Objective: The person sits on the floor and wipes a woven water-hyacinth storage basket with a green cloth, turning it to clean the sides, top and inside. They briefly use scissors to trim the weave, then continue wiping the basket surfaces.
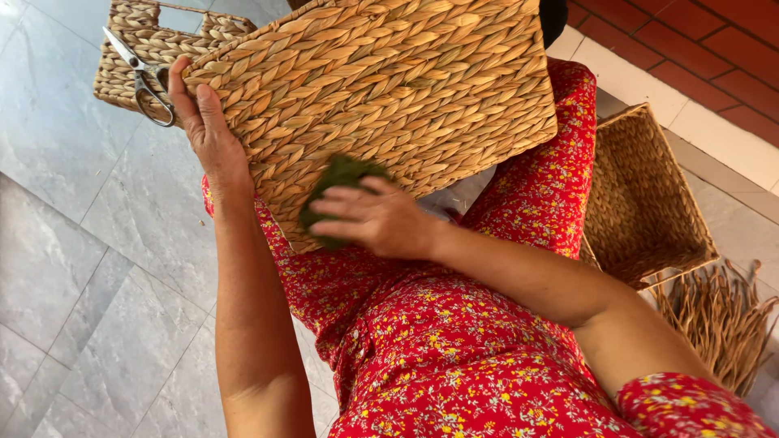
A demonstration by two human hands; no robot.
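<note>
A large woven straw basket [389, 89] rests on my lap, its flat side facing me. My left hand [203, 122] grips its left edge, thumb up along the rim. My right hand [373, 219] presses a dark green scouring pad [341, 174] against the basket's lower edge. My fingers lie closed over the pad and hide most of it.
A second woven basket [138, 40] lies on the grey tiled floor at the upper left, with steel scissors [142, 77] on top. An open woven basket [641, 203] stands at my right, beside a bundle of dried fibre strands [722, 316]. Red tiles run along the upper right.
</note>
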